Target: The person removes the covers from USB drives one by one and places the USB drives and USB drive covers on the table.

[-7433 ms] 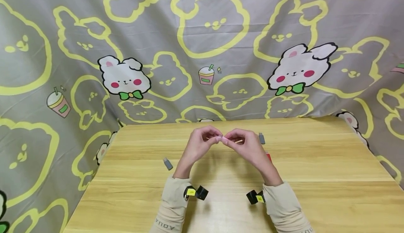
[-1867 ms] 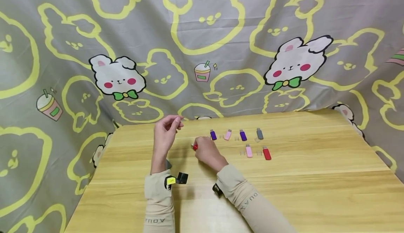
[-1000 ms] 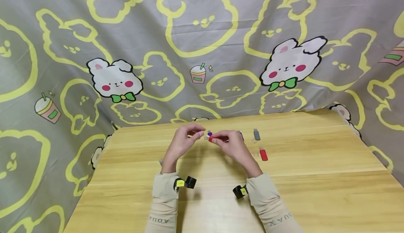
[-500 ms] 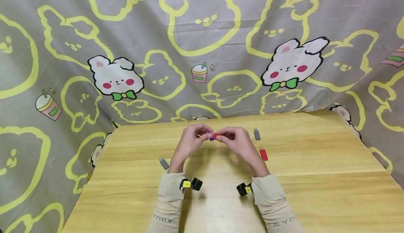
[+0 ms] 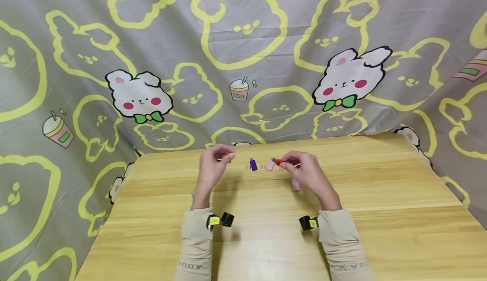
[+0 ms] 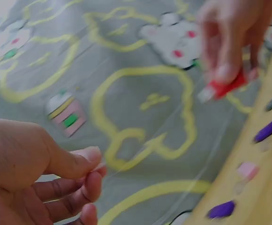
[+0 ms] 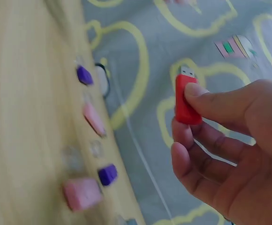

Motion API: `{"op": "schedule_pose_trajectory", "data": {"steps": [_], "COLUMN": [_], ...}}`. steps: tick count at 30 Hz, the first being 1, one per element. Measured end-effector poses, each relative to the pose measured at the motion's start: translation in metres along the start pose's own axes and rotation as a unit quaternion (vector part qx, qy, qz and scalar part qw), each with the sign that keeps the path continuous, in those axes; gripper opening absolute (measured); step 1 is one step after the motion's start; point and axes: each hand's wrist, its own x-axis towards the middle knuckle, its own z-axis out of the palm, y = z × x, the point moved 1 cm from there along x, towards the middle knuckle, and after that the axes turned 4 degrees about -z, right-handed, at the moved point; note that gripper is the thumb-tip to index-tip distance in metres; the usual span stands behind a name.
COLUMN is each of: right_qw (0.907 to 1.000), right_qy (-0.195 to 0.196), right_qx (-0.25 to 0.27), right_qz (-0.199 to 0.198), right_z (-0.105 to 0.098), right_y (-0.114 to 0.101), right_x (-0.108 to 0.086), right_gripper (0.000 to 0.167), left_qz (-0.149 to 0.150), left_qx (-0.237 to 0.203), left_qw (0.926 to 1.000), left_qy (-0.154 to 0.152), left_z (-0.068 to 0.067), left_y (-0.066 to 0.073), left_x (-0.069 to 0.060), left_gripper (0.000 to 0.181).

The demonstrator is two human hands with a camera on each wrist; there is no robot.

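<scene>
My right hand pinches a red USB stick between thumb and fingers, above the table. The stick's metal plug is bare and points toward the left hand. My left hand is raised to the left, apart from the stick. Its thumb and forefinger pinch a small clear cap, mostly hidden by the fingertips. Below and between the hands lie a purple USB stick and a pink USB stick, with a clear cap between them.
Another pink USB stick lies under the right hand. A second purple stick shows in the right wrist view. A grey stick is mostly hidden behind the left wrist. A patterned curtain hangs behind the wooden table.
Half a second ago both hands met at the red USB stick. They are now apart: the right hand has moved right with the stick, the left hand left with the clear cap.
</scene>
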Motion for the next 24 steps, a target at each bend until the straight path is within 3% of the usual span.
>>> {"op": "schedule_pose_trajectory", "data": {"steps": [3, 6, 12, 19, 24], "right_qw": [0.9995, 0.9992, 0.9986, 0.9932, 0.9871], "right_qy": [0.029, 0.038, 0.015, -0.042, -0.046], "right_qx": [0.009, 0.01, -0.017, -0.073, -0.129], "right_qz": [0.003, 0.008, 0.048, 0.08, 0.083], "right_z": [-0.007, -0.006, 0.006, 0.022, 0.036], "right_y": [0.006, 0.007, 0.002, -0.003, -0.005], "right_x": [-0.001, 0.0, -0.001, -0.004, -0.006], "right_gripper": [0.008, 0.009, 0.006, 0.007, 0.015], "left_qz": [-0.01, -0.009, 0.006, 0.009, 0.014], "left_qx": [-0.017, -0.01, 0.014, 0.026, 0.029], "left_qw": [0.9995, 0.9999, 0.9984, 0.9981, 0.9974], "left_qy": [0.024, -0.003, -0.054, -0.055, -0.064], "left_z": [-0.013, -0.015, -0.006, -0.006, -0.006], "left_y": [-0.005, -0.006, -0.001, 0.001, 0.001], "left_x": [0.001, 0.001, 0.0, -0.001, -0.001], "left_gripper": [0.006, 0.007, 0.005, 0.005, 0.005]}}
